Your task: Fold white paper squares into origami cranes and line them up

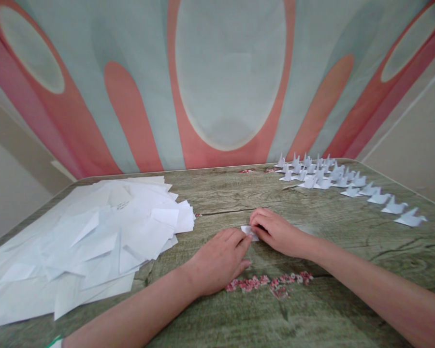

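A small piece of white folded paper (249,232) lies on the wood-patterned table in front of me, partly covered by my fingers. My left hand (223,258) rests on the table at its left, fingers bent together and fingertips pressing the paper's near left part. From the right, my right hand (275,232) pinches the paper's right side between thumb and fingers. Fingers hide much of the fold. At the back right stand several white folded paper birds (337,173) in loose rows; the nearest paper bird (410,218) sits by the right edge.
A wide, loose heap of white paper sheets (94,246) covers the table's left side. Pink blossoms printed on the table (188,309) show just in front of my hands. Behind the table hangs a grey and coral patterned cloth (228,82).
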Tool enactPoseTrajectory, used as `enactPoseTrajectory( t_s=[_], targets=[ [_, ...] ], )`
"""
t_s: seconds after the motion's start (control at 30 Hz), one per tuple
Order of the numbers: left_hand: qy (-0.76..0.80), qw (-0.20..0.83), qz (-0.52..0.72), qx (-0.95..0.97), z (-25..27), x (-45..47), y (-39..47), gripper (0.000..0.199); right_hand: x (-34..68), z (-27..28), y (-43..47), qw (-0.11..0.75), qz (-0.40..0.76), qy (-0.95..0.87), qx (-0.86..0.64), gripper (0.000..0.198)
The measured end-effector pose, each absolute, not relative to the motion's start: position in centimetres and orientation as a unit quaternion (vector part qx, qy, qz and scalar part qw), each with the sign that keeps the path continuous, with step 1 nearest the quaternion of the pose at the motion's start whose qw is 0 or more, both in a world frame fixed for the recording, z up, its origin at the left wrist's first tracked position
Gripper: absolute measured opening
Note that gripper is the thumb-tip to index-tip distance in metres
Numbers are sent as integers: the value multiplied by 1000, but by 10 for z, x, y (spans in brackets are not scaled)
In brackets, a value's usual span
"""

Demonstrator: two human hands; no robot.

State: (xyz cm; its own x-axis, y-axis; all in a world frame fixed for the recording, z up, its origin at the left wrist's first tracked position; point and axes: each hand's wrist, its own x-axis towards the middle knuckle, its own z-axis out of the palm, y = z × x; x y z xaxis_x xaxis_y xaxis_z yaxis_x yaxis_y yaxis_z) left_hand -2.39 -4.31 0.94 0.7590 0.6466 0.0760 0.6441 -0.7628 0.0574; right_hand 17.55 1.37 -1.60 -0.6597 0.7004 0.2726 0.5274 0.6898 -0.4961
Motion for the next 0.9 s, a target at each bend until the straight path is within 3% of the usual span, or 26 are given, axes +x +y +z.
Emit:
enactPoseTrajectory(
  t_s=[0.43,0.9],
  targets=[
    [350,40,61,934,10,-24,-44,37,174,-14,12,224,197,-882,-364,9],
    [349,22,39,936,11,-27,-47,43,173,-17,12,213,185,-882,-378,8]
  ],
)
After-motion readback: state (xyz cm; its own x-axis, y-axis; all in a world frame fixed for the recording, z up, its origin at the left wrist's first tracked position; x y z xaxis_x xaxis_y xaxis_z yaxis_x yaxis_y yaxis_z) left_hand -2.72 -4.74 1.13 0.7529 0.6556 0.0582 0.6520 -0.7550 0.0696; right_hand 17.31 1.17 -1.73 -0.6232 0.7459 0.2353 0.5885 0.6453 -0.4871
